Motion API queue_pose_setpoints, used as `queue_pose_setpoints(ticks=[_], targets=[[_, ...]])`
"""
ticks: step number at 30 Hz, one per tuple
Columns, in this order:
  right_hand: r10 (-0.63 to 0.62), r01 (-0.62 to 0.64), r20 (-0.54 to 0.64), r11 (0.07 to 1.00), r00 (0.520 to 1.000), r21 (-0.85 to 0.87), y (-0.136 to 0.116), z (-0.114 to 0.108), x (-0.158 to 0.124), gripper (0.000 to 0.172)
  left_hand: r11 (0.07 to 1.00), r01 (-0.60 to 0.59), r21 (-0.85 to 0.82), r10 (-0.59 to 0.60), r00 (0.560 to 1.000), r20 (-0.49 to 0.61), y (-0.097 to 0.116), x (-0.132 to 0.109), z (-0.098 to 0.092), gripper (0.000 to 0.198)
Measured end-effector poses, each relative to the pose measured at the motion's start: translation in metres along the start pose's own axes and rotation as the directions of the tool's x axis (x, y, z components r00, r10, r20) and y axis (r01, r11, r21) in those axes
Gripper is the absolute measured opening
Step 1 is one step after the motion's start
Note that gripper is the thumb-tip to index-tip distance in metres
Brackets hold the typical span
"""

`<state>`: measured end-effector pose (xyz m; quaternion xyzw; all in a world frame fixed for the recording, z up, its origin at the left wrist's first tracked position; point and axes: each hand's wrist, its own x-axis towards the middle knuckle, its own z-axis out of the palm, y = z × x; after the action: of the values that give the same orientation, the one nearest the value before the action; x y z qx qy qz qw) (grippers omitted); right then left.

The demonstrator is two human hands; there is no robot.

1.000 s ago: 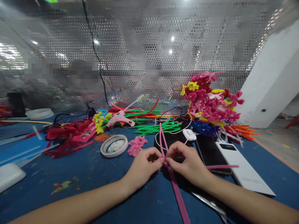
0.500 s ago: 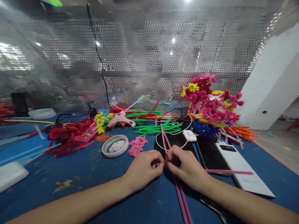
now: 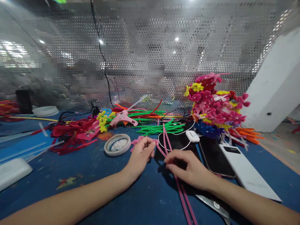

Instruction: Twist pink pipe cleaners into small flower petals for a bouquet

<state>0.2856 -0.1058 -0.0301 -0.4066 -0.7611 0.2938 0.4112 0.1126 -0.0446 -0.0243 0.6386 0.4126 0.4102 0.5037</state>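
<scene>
My left hand point(image 3: 140, 156) is closed, thumb and fingertips pinching the end of a pink pipe cleaner point(image 3: 160, 150). That pipe cleaner slants down to my right hand point(image 3: 188, 168), whose thumb and forefinger are pinched together at its lower part; the exact grip is partly hidden. Two more long pink pipe cleaners point(image 3: 181, 200) pass beneath my right hand and run toward the near table edge. Just behind my left hand lies a small pile of pink fuzzy pieces point(image 3: 136, 142), partly covered by it. A round white dish point(image 3: 106, 150) of small pearly beads stands to its left.
Green pipe cleaners point(image 3: 159, 128) and a pink glue gun point(image 3: 124, 118) lie at the back. Fuzzy flowers point(image 3: 211, 106) are heaped at back right. A black phone point(image 3: 217, 157), a white power bank point(image 3: 252, 175) and a silver metal tool point(image 3: 214, 203) lie around my right arm.
My left hand has moved up and away from my right hand, drawing out the pink pipe cleaner between them. The pink length that stuck out right of my right wrist has mostly gone from sight.
</scene>
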Motion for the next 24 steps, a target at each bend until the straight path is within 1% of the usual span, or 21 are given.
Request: queue_pose_setpoints(ticks=[2, 4, 5, 7, 9, 11, 13, 16, 18, 20, 22, 24], targets=[[-0.047, 0.032, 0.100, 0.989, 0.994, 0.147, -0.0050, -0.0011, -0.0016, 0.020, 1.000, 0.002, -0.015, -0.003, 1.000, -0.022, -0.0006, 0.0001, 0.0005, 0.025], [-0.069, 0.010, 0.173, 0.948, 0.983, 0.318, -0.0077, -0.0012, -0.0030, 0.026, 1.000, 0.013, -0.027, -0.014, 0.998, -0.058, -0.0012, 0.0007, 0.0006, 0.026], [-0.061, -0.018, 0.184, 0.916, 0.981, 0.401, -0.0079, -0.0006, -0.0035, 0.028, 0.999, 0.019, -0.034, -0.021, 0.997, -0.076, -0.0018, 0.0013, 0.0005, 0.026], [-0.020, -0.076, 0.173, 0.845, 0.985, 0.529, -0.0068, 0.0016, -0.0041, 0.026, 0.998, 0.027, -0.058, -0.033, 0.994, -0.105, -0.0036, 0.0030, 0.0000, 0.028], [0.011, -0.089, 0.137, 0.809, 0.990, 0.581, -0.0054, 0.0040, -0.0044, 0.020, 0.994, 0.017, -0.106, -0.032, 0.989, -0.141, -0.0060, 0.0048, -0.0007, 0.028], [0.000, -0.071, 0.130, 0.836, 0.991, 0.544, -0.0056, 0.0054, -0.0043, 0.014, 0.988, 0.001, -0.153, -0.030, 0.982, -0.185, -0.0080, 0.0058, -0.0012, 0.026], [-0.036, -0.042, 0.158, 0.886, 0.987, 0.461, -0.0075, 0.0052, -0.0040, 0.012, 0.984, -0.010, -0.179, -0.030, 0.976, -0.217, -0.0086, 0.0057, -0.0013, 0.023], [-0.091, 0.006, 0.197, 0.919, 0.976, 0.394, -0.0097, 0.0034, -0.0032, 0.020, 0.984, -0.012, -0.178, -0.026, 0.977, -0.213, -0.0069, 0.0042, -0.0006, 0.021], [-0.108, 0.033, 0.190, 0.933, 0.976, 0.358, -0.0085, 0.0028, -0.0029, 0.031, 0.987, -0.009, -0.160, -0.022, 0.981, -0.192, -0.0049, 0.0032, 0.0000, 0.022], [-0.083, 0.030, 0.183, 0.960, 0.980, 0.278, -0.0052, 0.0034, -0.0031, 0.044, 0.991, -0.010, -0.134, -0.012, 0.987, -0.163, -0.0029, 0.0025, 0.0003, 0.023], [-0.005, -0.029, 0.177, 0.981, 0.984, 0.191, -0.0018, 0.0047, -0.0038, 0.056, 0.994, -0.018, -0.106, 0.005, 0.993, -0.117, -0.0012, 0.0019, 0.0004, 0.022], [0.053, -0.081, 0.185, 0.986, 0.981, 0.144, -0.0002, 0.0058, -0.0050, 0.065, 0.997, -0.031, -0.071, 0.026, 0.997, -0.066, 0.0000, 0.0014, 0.0002, 0.019]])
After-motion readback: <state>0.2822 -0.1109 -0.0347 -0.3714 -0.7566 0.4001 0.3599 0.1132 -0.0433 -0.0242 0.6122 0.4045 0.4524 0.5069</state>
